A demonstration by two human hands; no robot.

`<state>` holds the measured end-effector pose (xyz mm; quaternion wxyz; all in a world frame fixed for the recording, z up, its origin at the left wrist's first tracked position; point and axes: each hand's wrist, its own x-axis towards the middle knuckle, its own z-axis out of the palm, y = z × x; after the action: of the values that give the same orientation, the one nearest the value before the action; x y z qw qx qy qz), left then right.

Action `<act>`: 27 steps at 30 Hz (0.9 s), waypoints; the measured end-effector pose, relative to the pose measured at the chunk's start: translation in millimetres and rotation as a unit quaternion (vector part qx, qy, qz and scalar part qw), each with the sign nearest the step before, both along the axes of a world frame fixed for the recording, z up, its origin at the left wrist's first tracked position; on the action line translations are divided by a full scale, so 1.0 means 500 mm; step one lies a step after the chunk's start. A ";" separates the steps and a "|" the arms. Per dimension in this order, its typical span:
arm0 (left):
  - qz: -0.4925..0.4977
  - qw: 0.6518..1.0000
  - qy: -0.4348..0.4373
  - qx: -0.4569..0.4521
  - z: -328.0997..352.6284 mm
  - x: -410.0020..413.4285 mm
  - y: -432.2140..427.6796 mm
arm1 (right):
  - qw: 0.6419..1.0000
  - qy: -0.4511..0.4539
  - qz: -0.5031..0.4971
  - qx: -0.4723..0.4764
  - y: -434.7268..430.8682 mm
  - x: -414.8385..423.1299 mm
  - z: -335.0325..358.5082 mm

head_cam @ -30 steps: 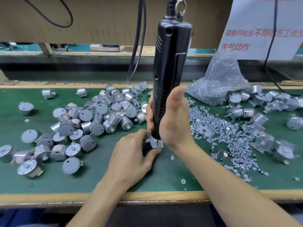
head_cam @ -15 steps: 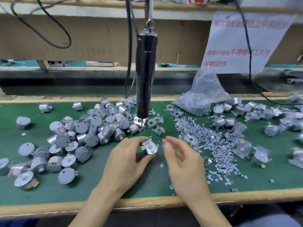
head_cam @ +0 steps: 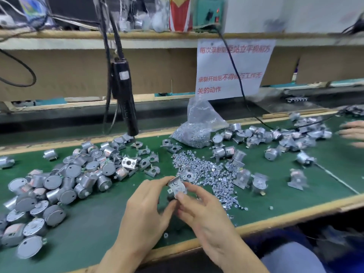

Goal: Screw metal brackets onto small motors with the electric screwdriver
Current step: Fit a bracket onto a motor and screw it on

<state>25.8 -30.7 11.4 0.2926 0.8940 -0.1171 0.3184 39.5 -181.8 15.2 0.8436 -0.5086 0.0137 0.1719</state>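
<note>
Green bench mat [head_cam: 98, 223], motor-assembly station: one bracketed motor [head_cam: 177, 187] held between both hands.
Left hand [head_cam: 145, 209] curls round the motor body and right hand [head_cam: 202, 211] pinches the bracket plate, forearms converging over the near edge. Electric screwdriver [head_cam: 126, 99] hangs unheld behind. Step, by judgement: turning or inspecting the piece. Next: set it aside or fetch the driver.

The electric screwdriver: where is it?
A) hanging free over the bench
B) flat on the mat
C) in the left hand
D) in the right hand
A: the electric screwdriver hangs untouched above the bench, while the left hand and right hand hold a bracketed motor.
</note>
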 end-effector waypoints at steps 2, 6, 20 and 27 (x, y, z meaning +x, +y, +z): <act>-0.007 0.999 0.021 -0.028 0.012 0.011 -0.024 | 0.998 0.031 -0.026 0.047 -0.014 0.010 0.010; -0.003 0.991 0.088 -0.097 0.051 0.039 -0.078 | 0.953 0.105 -0.157 0.238 -0.077 0.078 0.062; 0.110 0.985 0.131 -0.020 0.023 0.032 0.030 | 0.968 -0.131 -0.073 -0.201 0.083 0.117 0.080; 0.257 0.958 0.129 0.013 -0.008 0.028 0.149 | 0.909 -0.310 0.005 -0.280 0.215 0.147 0.118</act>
<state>39.7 43.7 7.6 0.2020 0.9310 0.1513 0.2637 113.1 -74.5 74.4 0.6275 -0.7515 -0.2037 -0.0009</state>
